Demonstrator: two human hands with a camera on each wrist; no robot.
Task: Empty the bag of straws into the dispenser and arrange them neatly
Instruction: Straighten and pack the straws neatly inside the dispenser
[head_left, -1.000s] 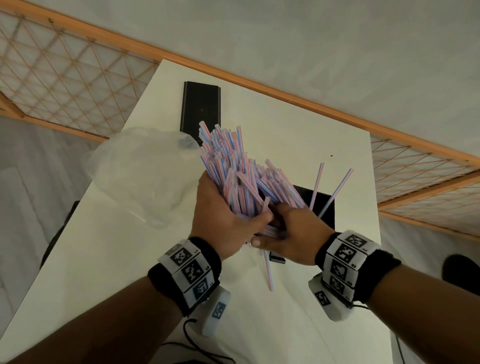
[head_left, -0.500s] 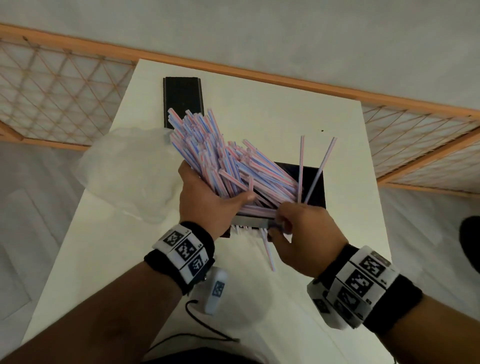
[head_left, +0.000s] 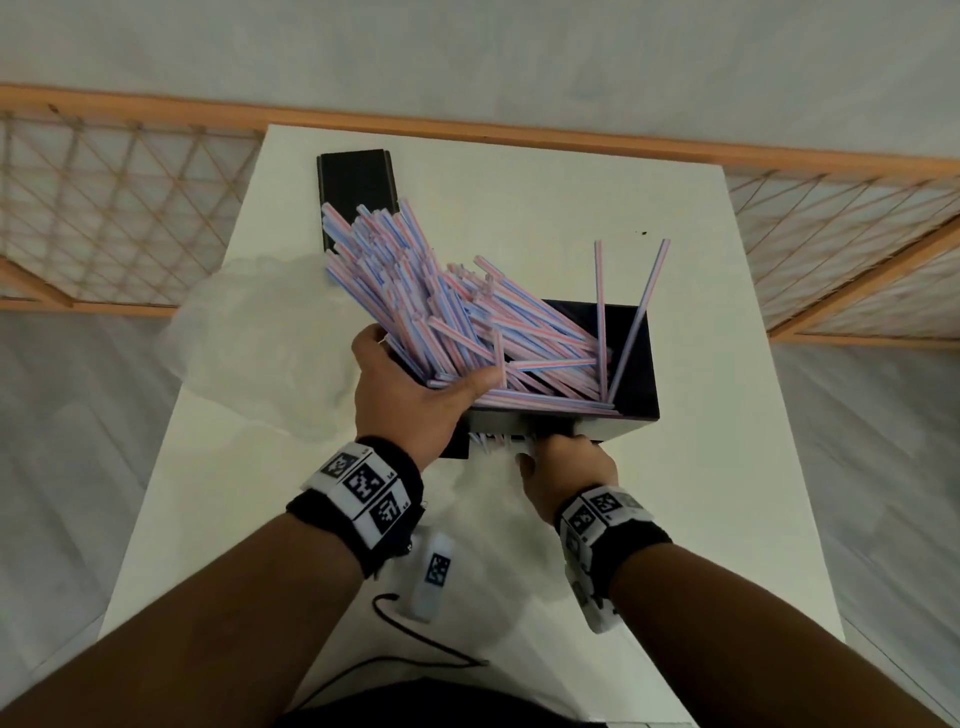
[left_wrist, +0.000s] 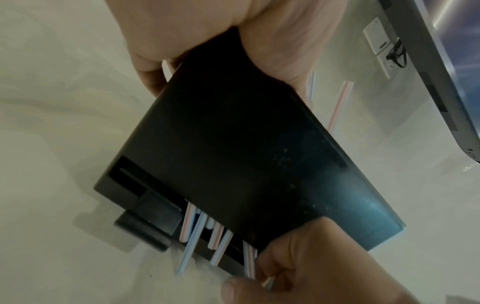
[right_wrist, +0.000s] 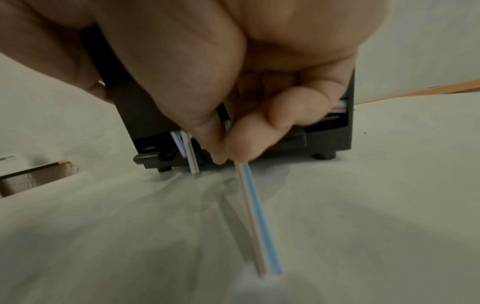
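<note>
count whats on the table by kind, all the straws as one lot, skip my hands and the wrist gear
dispenser: 1
straws, as one lot: 1
plastic bag: 1
black panel lying at the far edge: 1
Total: 4

— What do you count from your end?
— I see 1 black dispenser (head_left: 636, 364), 1 black lid (head_left: 356, 192), and 1 clear bag (head_left: 260, 332) on 1 counter (head_left: 519, 218).
— Straws?
— Too many straws (head_left: 415, 291) to count; 2 stand apart upright, 1 is pinched low.
— Hands?
— 2: 1 left hand (head_left: 410, 400), 1 right hand (head_left: 569, 473).
</note>
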